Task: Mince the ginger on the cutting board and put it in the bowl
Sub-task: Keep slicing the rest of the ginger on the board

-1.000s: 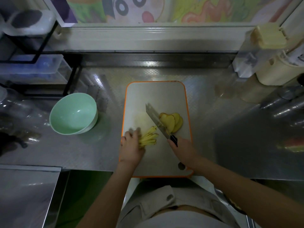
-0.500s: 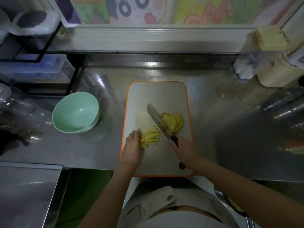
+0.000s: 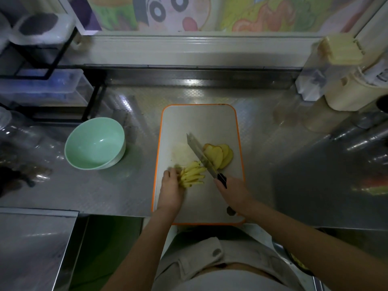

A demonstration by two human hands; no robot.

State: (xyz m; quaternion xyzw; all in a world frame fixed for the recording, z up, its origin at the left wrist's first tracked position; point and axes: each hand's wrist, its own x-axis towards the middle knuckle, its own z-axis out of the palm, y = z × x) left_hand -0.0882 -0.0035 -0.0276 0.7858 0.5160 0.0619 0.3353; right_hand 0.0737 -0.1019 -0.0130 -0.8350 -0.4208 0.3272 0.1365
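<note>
R hand point(image 3: 233, 191) grips knife point(image 3: 199, 153); L hand point(image 3: 171, 191) fingers curled, prob. holding ginger strips point(image 3: 194, 175) on board point(image 3: 199, 119).

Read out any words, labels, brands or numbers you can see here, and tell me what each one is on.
No text here can be read.
Cartoon poster on the back wall: a drawing only, no letters visible.
White label by the cream container at far right: dark marks, too blurred to read.
Knife, cutting board, bowl, ginger: no markings visible.
</note>
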